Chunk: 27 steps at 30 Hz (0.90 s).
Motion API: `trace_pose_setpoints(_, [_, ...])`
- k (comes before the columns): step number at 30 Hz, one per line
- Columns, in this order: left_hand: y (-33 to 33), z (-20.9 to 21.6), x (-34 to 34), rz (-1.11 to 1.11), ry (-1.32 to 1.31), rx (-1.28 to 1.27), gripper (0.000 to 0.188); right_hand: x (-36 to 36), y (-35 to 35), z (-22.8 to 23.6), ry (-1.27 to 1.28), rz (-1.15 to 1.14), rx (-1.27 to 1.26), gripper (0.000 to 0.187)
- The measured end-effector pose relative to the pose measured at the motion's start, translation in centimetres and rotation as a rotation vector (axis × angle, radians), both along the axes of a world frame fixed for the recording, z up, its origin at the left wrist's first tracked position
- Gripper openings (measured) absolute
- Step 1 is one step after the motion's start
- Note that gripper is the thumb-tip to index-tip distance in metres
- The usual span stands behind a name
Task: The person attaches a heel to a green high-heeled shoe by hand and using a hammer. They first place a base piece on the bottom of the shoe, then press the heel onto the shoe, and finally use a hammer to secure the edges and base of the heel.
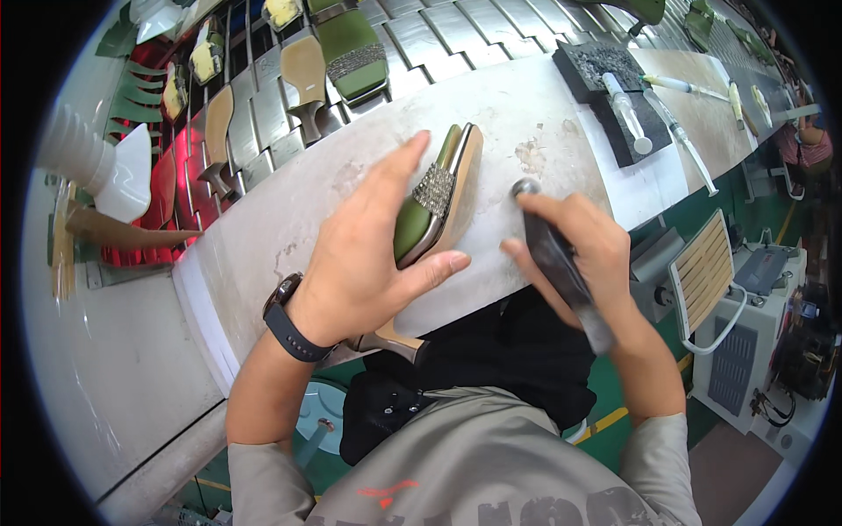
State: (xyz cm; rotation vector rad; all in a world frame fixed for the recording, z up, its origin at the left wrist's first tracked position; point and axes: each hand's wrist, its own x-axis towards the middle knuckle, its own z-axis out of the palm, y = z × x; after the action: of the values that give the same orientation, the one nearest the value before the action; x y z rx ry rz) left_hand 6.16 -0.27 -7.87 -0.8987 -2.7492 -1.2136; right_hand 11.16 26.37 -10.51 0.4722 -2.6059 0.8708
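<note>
A green high-heeled shoe (pixel 406 234) with a glittering band and a tan sole lies on its side on the white worktop. My left hand (pixel 360 241) is at its left side, fingers stretched out flat and thumb spread over the near end; whether the palm touches the shoe cannot be told. Below my left wrist, the tan heel (pixel 399 342) sticks out past the worktop edge. To the right of the shoe, my right hand (pixel 588 241) is closed round a dark metal hammer (pixel 561 263) with a rounded, shiny end. The hammer is slightly blurred.
Beyond the worktop (pixel 513 123) runs a slatted metal conveyor (pixel 421 44) carrying tan shoe soles (pixel 303 74) and a green shoe upper (pixel 351 53). At the right, syringes (pixel 624 114) lie on and beside a dark block (pixel 605 83). A white nozzle (pixel 132 175) hangs at the left.
</note>
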Motion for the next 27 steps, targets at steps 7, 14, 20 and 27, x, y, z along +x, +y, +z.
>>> trace_pose_setpoints(7, [-0.1,-0.2,-1.2,-0.189,0.003,0.008,0.093,2.3,-4.2,0.2,-0.291,0.142,-1.111,0.036])
trace_pose_setpoints(14, [0.0,0.7,-1.0,-0.191,-0.085,-0.049,0.093,1.5,-5.3,-0.2,-0.265,0.184,-1.066,0.033])
trace_pose_setpoints(20, [-0.6,-0.6,-0.9,-0.157,-0.003,-0.006,0.103,-2.2,-3.4,4.5,-0.398,0.196,-0.738,0.032])
trace_pose_setpoints(27, [-1.0,0.1,-0.9,-0.151,-0.078,-0.018,0.110,-5.8,-2.7,8.1,-0.757,0.140,-0.564,0.030])
